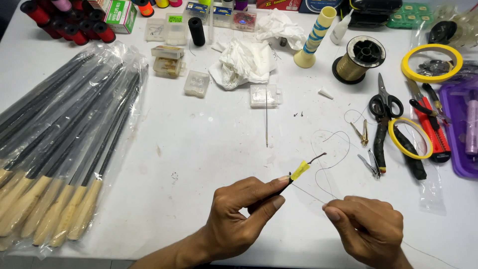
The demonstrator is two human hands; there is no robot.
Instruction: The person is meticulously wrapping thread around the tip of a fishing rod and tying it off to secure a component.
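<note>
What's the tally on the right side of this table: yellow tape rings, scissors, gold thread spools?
Yellow tape rings: 2
Scissors: 1
Gold thread spools: 1
Total: 4

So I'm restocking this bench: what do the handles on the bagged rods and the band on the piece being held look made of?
The rod handles look like cork or pale wood: matte tan and faintly grainy, though the clear plastic bags blur them. The yellow band near the left hand looks like adhesive tape: thin, glossy, with a flat free end. The right hand pinches a fine line, probably nylon or thread.
</note>
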